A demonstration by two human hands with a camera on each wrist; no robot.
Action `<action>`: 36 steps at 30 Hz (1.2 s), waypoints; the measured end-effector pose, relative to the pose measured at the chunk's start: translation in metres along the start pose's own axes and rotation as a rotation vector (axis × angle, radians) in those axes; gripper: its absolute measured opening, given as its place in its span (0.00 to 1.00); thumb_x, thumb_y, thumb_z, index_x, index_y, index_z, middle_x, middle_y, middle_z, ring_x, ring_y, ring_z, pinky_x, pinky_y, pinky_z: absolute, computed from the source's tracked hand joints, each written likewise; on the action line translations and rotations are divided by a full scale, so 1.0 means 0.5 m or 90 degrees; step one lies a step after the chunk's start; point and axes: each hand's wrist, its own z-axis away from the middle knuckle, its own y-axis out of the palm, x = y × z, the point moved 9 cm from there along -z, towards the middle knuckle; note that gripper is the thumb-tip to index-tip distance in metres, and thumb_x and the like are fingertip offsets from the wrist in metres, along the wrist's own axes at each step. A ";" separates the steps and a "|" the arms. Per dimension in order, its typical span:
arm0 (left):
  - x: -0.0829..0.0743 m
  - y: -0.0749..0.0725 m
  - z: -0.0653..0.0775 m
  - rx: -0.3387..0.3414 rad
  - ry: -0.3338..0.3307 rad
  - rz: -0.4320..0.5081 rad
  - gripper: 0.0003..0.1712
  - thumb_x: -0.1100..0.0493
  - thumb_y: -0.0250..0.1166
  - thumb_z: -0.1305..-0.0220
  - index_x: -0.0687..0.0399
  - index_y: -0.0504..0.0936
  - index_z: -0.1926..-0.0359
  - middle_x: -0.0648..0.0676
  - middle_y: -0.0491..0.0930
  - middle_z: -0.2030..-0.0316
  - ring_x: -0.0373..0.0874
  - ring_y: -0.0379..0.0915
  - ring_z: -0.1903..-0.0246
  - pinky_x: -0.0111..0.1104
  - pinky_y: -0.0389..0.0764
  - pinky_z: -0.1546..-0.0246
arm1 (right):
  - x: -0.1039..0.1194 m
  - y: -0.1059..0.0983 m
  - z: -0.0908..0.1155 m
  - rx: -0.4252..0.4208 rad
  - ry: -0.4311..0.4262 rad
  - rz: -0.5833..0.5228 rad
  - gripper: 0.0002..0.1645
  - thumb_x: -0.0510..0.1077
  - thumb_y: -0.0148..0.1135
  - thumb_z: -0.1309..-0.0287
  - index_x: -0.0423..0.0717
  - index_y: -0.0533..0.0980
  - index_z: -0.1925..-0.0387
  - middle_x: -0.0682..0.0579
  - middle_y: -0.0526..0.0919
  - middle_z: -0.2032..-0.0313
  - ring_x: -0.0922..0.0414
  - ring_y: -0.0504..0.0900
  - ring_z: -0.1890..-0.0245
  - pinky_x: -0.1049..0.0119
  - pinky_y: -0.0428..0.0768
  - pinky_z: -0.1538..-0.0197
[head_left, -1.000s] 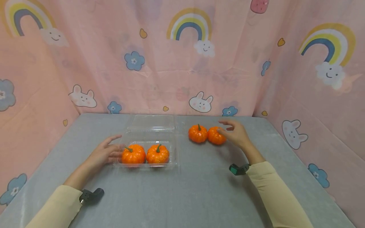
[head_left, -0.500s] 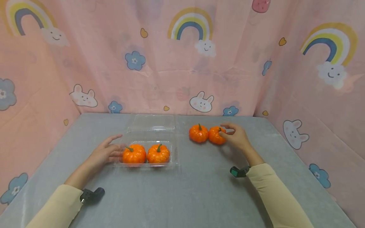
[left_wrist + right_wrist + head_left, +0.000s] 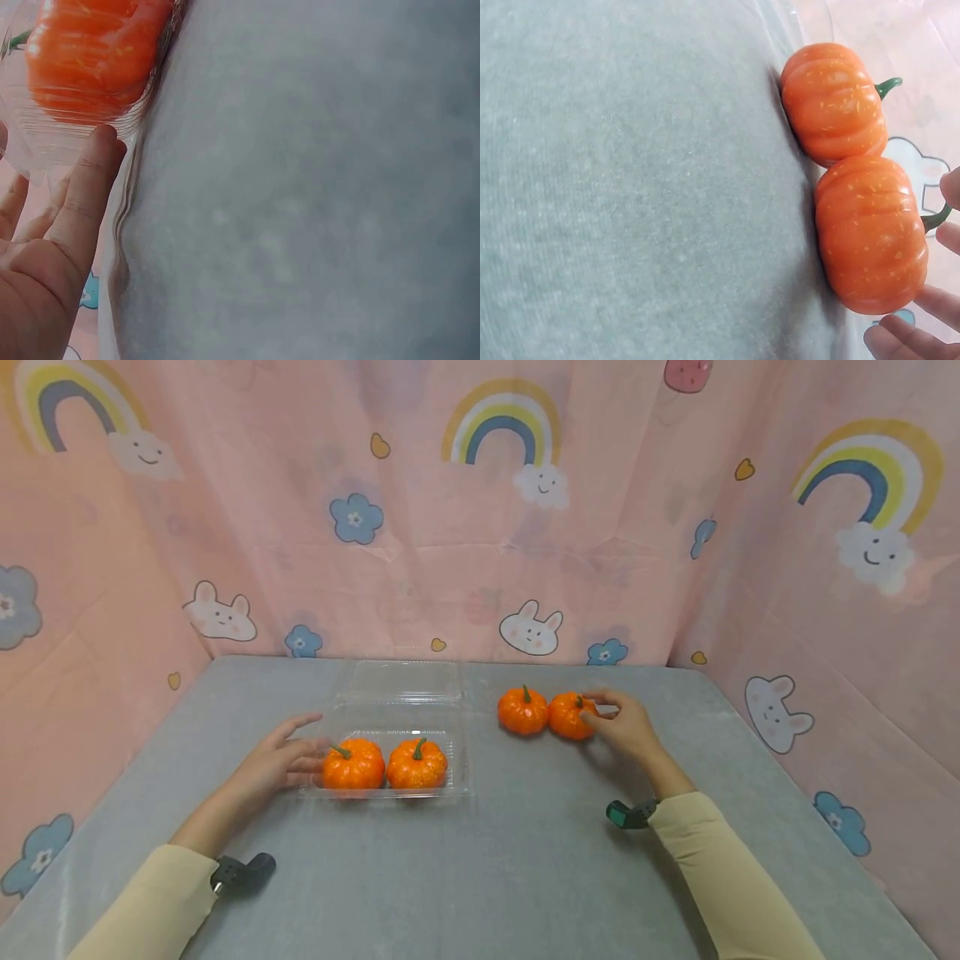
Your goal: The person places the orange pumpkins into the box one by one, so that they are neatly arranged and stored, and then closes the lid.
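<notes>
A clear plastic clamshell box [image 3: 457,781] lies with its lid raised back. Inside sit two small orange pumpkins, the left pumpkin [image 3: 352,766] beside the right pumpkin [image 3: 417,765]. My left hand [image 3: 273,764] rests its extended fingers against the box's left end; in the left wrist view the fingertips [image 3: 103,139] meet its ribbed wall. Two more pumpkins stand side by side on the table, a nearer-to-centre pumpkin [image 3: 522,710] and an outer pumpkin [image 3: 570,717]. My right hand [image 3: 625,720] is at the outer pumpkin's right side, its spread fingers around the side and green stem.
The grey table [image 3: 480,868] is backed by a pink curtain [image 3: 420,585] printed with rainbows and rabbits, which also closes in both sides. Dark wrist cameras, the left camera [image 3: 243,874] and the right camera [image 3: 630,814], stick out below the sleeves.
My right hand has come down slightly beside the outer pumpkin, its upper fingers lowering toward the side. The left hand, the box and the pumpkins have stayed in place.
</notes>
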 end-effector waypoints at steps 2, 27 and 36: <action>0.001 0.000 0.000 0.000 -0.001 0.004 0.36 0.49 0.50 0.27 0.48 0.46 0.24 0.71 0.63 0.33 0.52 0.79 0.49 0.37 0.82 0.50 | -0.003 0.001 -0.002 -0.001 -0.008 -0.003 0.25 0.47 0.61 0.38 0.42 0.74 0.41 0.34 0.73 0.40 0.37 0.79 0.49 0.45 0.80 0.47; -0.001 0.001 0.001 -0.002 -0.008 -0.006 0.37 0.50 0.49 0.27 0.49 0.45 0.24 0.70 0.63 0.33 0.52 0.79 0.49 0.38 0.82 0.49 | -0.018 0.009 -0.010 -0.016 -0.008 -0.004 0.22 0.44 0.59 0.38 0.41 0.75 0.43 0.37 0.76 0.41 0.38 0.75 0.42 0.45 0.78 0.44; 0.000 0.001 0.000 0.000 -0.008 -0.001 0.37 0.50 0.49 0.27 0.49 0.45 0.24 0.70 0.63 0.33 0.52 0.79 0.49 0.37 0.82 0.50 | -0.023 0.009 -0.008 -0.017 0.003 -0.012 0.23 0.44 0.59 0.38 0.39 0.75 0.43 0.34 0.75 0.41 0.36 0.74 0.41 0.44 0.78 0.44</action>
